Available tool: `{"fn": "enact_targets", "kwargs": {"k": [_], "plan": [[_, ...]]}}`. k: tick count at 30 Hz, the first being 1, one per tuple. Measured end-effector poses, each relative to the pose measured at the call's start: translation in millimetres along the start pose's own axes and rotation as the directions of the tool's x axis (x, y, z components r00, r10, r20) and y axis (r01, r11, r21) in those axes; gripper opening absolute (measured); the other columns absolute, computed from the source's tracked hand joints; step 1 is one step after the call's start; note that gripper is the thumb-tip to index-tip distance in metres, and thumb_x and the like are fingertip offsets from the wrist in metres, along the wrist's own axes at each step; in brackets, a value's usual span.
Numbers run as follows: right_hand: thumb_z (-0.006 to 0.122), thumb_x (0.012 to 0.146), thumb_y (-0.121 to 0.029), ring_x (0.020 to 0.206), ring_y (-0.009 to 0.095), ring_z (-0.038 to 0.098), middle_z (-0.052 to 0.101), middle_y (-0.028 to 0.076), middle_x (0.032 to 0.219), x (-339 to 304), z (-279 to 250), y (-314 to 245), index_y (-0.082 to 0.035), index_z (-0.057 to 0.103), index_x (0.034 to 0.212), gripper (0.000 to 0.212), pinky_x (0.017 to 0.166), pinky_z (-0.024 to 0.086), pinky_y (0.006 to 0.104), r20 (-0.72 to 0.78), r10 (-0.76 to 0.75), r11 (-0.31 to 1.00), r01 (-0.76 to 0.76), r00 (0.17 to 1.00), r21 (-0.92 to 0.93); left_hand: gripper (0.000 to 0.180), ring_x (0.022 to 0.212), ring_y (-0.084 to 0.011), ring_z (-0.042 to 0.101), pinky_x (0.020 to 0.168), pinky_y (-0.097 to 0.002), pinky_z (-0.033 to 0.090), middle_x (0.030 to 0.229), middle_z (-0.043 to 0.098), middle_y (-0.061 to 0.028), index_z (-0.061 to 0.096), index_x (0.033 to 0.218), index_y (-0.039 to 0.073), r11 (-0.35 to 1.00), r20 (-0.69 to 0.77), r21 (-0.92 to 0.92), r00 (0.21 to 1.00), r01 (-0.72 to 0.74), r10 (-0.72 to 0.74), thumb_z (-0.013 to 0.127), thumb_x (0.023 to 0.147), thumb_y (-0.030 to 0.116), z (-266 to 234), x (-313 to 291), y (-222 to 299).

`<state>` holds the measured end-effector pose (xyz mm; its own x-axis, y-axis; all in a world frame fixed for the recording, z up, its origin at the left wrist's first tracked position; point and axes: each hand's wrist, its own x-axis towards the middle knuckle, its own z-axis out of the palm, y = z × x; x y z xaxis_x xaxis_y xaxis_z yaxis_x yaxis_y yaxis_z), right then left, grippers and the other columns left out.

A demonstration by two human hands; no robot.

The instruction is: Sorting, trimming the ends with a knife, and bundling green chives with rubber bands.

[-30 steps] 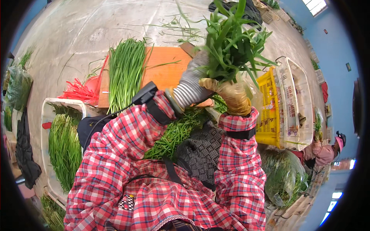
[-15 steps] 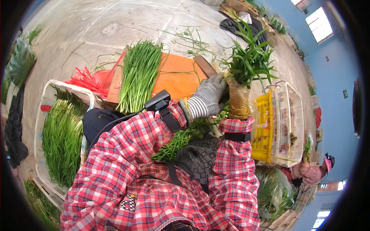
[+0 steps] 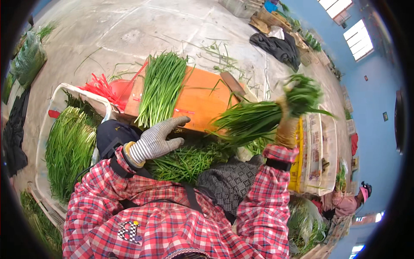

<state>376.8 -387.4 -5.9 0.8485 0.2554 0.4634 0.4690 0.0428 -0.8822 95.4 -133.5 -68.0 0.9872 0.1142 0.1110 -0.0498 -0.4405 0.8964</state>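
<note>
My left hand (image 3: 157, 140), in a grey striped glove, is open and holds nothing, thumb and fingers apart near the board's front edge. My right hand (image 3: 285, 123), in a yellowish glove, is closed round a bunch of garlic chives (image 3: 252, 120). Long leaves stick out to the left of this hand, and a blurred tuft shows on its other side. Another bunch of garlic chives (image 3: 161, 88) lies across the orange board (image 3: 205, 99). A broad-bladed knife (image 3: 232, 84) rests at the board's far right edge. Loose greens (image 3: 185, 162) are heaped below the board.
At left stands a white crate (image 3: 56, 97) filled with chives. Red ties (image 3: 101, 88) lie behind it. A yellow crate (image 3: 297, 159) and white crates (image 3: 328, 151) are at right. Behind them a co-worker (image 3: 345, 198) is seen. A dark cloth (image 3: 278, 47) lies on the floor.
My left hand has left the bunch and swung left, opening. My right hand has moved right with the bunch, whose long leaves now stretch leftward over the board's right end.
</note>
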Motion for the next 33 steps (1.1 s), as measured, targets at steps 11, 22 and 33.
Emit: {"fn": "enact_targets", "kwargs": {"k": [11, 22, 33], "plan": [[0.059, 0.087, -0.026, 0.094, 0.025, 0.059, 0.062, 0.014, 0.108, -2, 1, 5, -0.002, 0.059, 0.11, 0.033, 0.084, 0.045, 0.0392, 0.031, -0.473, 0.361, 0.226, 0.88, -0.905, 0.051, 0.109, -0.0197, 0.056, 0.094, -0.0297, 0.043, 0.117, 0.06, -0.0129, 0.047, 0.13, 0.002, 0.989, 0.023, -0.087, 0.992, 0.122, -0.121, 0.061, 0.081, 0.009, 14, -18, -20], [0.059, 0.088, -0.04, 0.102, 0.023, 0.059, 0.063, 0.017, 0.107, -4, -89, 51, 0.002, 0.058, 0.108, 0.047, 0.087, 0.046, 0.0361, -0.171, -0.281, 0.919, 0.213, 0.944, -0.332, 0.049, 0.115, -0.026, 0.054, 0.099, -0.0343, 0.041, 0.121, 0.058, -0.0153, 0.05, 0.128, 0.006, 0.964, 0.051, -0.215, 0.987, 0.158, -0.15, 0.063, 0.082, 0.014, 41, -14, -32], [0.063, 0.086, -0.023, 0.102, 0.031, 0.059, 0.063, 0.015, 0.113, -45, 10, -8, -0.001, 0.06, 0.112, 0.034, 0.09, 0.046, 0.0405, -0.311, -0.414, 0.42, -0.124, 0.856, -0.899, 0.051, 0.113, -0.0329, 0.053, 0.096, -0.0361, 0.042, 0.123, 0.054, -0.0182, 0.049, 0.127, 0.005, 0.978, 0.069, 0.019, 0.975, 0.21, -0.211, 0.061, 0.081, 0.022, 61, -8, -64]]}}
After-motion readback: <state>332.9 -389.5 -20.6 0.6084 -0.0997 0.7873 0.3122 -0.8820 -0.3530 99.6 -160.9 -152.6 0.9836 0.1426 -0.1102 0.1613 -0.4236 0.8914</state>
